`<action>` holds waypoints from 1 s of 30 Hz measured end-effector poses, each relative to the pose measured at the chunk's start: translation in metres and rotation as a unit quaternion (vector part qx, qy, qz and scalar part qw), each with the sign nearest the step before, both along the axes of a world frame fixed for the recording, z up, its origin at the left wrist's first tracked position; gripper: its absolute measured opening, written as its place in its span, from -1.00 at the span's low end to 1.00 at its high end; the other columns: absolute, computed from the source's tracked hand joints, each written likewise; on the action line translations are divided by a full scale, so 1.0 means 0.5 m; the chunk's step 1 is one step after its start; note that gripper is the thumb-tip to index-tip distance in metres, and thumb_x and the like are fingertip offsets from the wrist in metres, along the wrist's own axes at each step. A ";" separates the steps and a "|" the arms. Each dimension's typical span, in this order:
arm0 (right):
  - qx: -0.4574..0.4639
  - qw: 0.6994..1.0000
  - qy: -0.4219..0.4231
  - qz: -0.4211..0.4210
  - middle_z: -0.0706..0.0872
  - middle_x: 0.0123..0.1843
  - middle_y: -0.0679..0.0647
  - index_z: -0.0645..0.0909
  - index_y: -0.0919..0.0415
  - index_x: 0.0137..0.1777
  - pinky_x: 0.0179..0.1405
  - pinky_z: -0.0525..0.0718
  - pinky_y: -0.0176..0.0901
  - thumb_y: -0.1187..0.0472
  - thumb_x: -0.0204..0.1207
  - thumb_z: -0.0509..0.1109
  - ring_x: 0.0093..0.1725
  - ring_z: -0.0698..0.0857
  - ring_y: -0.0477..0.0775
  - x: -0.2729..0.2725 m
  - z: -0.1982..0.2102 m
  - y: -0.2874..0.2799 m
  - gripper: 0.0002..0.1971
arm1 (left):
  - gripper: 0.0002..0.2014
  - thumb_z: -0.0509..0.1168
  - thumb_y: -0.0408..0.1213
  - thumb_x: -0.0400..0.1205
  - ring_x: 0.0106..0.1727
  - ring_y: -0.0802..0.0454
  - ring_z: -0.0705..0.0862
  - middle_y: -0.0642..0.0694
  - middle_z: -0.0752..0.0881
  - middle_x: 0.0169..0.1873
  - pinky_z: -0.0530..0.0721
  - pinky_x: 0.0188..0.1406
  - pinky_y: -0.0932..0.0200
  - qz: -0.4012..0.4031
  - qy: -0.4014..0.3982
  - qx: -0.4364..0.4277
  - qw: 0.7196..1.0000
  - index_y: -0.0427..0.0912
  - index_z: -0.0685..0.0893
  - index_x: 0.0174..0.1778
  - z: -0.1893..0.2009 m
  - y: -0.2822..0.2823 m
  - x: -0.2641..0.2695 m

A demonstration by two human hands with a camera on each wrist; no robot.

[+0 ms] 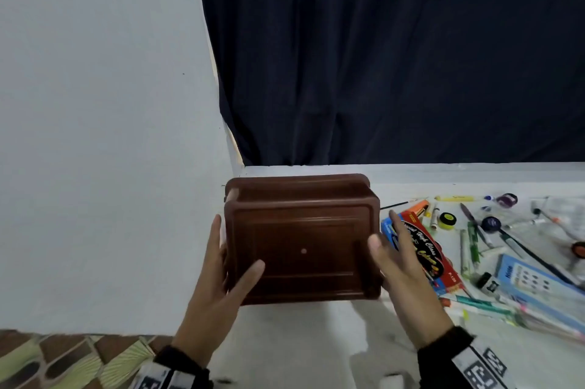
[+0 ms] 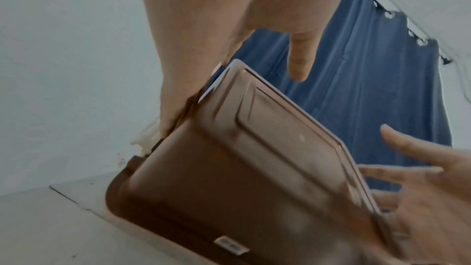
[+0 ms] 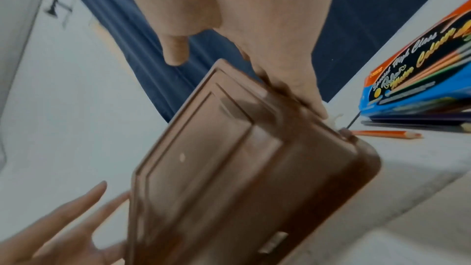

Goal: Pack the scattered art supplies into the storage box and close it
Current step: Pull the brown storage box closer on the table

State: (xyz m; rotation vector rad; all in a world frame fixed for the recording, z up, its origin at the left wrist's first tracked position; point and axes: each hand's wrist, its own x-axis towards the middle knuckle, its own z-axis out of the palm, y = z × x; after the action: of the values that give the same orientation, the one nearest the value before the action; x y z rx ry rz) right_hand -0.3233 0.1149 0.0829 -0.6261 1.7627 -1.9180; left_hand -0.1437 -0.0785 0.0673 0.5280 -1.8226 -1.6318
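Against the white wall and the dark blue curtain (image 1: 395,56), the white bench (image 1: 300,335) carries the brown rectangular plastic storage box (image 1: 300,240) with its lid on, standing near the left corner. To its right the art supplies lie scattered: a red and blue cardboard box of colour pencils (image 1: 424,255), then pens and small pots. The left hand (image 1: 218,281) and the right hand (image 1: 402,265) flank the box, fingers straight and spread along its side walls, thumbs over the lid; neither hand closes around anything. I judge the step is to take off the lid. Both hands should lift evenly at the side rims, so that the box does not tip or slide towards the pencils.
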 end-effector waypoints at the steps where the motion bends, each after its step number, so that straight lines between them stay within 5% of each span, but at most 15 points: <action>1: -0.009 1.000 -0.014 -0.007 0.51 0.49 -0.28 0.13 -0.62 0.52 0.40 0.53 -0.03 -0.33 0.44 0.32 0.42 0.55 -0.18 0.006 0.007 0.012 -0.33 | -0.20 0.40 -0.03 0.63 0.53 0.31 0.49 0.32 0.50 0.52 0.46 0.52 0.02 -0.001 0.014 0.026 1.000 0.72 0.01 0.50 0.016 0.022 0.010; 3: -0.019 0.999 -0.037 -0.006 0.52 0.49 -0.30 0.21 -0.64 0.48 0.34 0.59 -0.05 -0.37 0.49 0.25 0.43 0.56 -0.14 0.020 0.021 0.026 -0.45 | -0.32 0.28 0.04 0.64 0.56 0.36 0.42 0.35 0.42 0.57 0.42 0.56 0.07 0.009 0.023 0.051 0.998 0.75 0.04 0.48 0.037 0.058 0.026; 6: -0.010 0.999 -0.034 -0.012 0.62 0.23 -0.43 0.32 -0.48 0.48 -0.06 0.66 -0.38 -0.19 0.63 0.23 0.16 0.68 -0.35 0.042 0.019 0.038 -0.58 | -0.46 0.16 0.08 0.71 0.58 0.35 0.39 0.36 0.37 0.59 0.38 0.62 0.02 0.044 0.019 0.052 0.997 0.69 0.14 0.53 0.037 0.094 0.039; 10: -0.001 0.998 -0.048 -0.042 0.72 0.25 -0.17 0.44 -0.29 0.40 0.34 0.64 0.06 -0.11 0.68 0.24 0.25 0.71 -0.10 0.072 0.000 0.064 -0.69 | -0.56 0.12 0.14 0.71 0.63 0.29 0.32 0.43 0.32 0.60 0.33 0.66 -0.08 0.089 0.002 0.048 0.995 0.62 0.29 0.51 0.019 0.133 0.070; 14: -0.006 0.997 -0.071 -0.041 0.74 0.24 -0.03 0.44 -0.19 0.36 0.16 0.69 -0.06 0.10 0.70 0.29 0.16 0.75 -0.07 0.092 -0.015 0.098 -0.71 | -0.58 0.12 0.07 0.75 0.61 0.36 0.33 0.52 0.35 0.55 0.29 0.68 -0.08 0.100 -0.007 0.053 0.994 0.62 0.33 0.50 0.004 0.168 0.099; 18: -0.007 0.998 -0.047 -0.035 0.68 0.35 0.02 0.44 -0.16 0.34 0.42 0.60 0.16 0.26 0.67 0.32 0.35 0.66 0.05 0.116 -0.021 0.128 -0.65 | -0.50 0.16 -0.08 0.78 0.58 0.32 0.40 0.37 0.40 0.58 0.37 0.63 -0.08 0.087 -0.014 0.033 0.996 0.59 0.27 0.54 0.003 0.192 0.126; 21: -0.032 0.998 -0.031 -0.047 0.57 0.45 0.00 0.41 -0.02 0.40 0.40 0.61 0.03 0.47 0.60 0.34 0.34 0.66 -0.03 0.148 -0.012 0.161 -0.51 | -0.26 0.29 -0.37 0.72 0.30 0.16 0.71 -0.03 0.67 0.38 0.61 0.30 0.10 0.118 -0.014 0.043 0.992 0.56 0.20 0.56 0.011 0.216 0.166; 24: -0.053 0.996 -0.034 -0.065 0.51 0.48 -0.07 0.36 -0.15 0.49 0.36 0.63 0.05 0.42 0.54 0.45 0.33 0.67 -0.08 0.180 -0.005 0.205 -0.35 | 0.01 0.44 -0.57 0.57 0.20 0.03 0.78 -0.07 0.72 0.27 0.68 0.20 0.09 0.131 -0.025 0.032 0.991 0.58 0.13 0.56 0.023 0.236 0.220; 27: -0.040 0.994 -0.057 -0.080 0.57 0.44 -0.04 0.42 -0.36 0.38 0.26 0.66 0.10 0.01 0.58 0.43 0.33 0.67 0.04 0.209 0.008 0.243 -0.57 | -0.16 0.49 -0.24 0.57 0.24 0.07 0.77 -0.02 0.71 0.28 0.67 0.29 -0.03 0.125 -0.032 0.045 0.991 0.62 0.19 0.53 0.037 0.260 0.265; 30: 0.020 0.995 -0.048 -0.084 0.66 0.32 0.00 0.48 -0.31 0.26 0.24 0.67 0.18 -0.07 0.63 0.33 0.22 0.71 0.10 0.234 0.006 0.264 -0.76 | -0.47 0.25 0.17 0.63 0.26 -0.01 0.76 0.04 0.69 0.31 0.67 0.31 -0.15 0.105 -0.048 0.063 0.991 0.65 0.25 0.49 0.035 0.268 0.308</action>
State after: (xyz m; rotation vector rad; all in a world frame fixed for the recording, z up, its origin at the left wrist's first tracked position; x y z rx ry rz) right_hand -0.2064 0.2467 0.0860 -0.3746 1.8387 -1.9824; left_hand 0.0103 0.0555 0.0850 0.8379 -1.6748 -1.6068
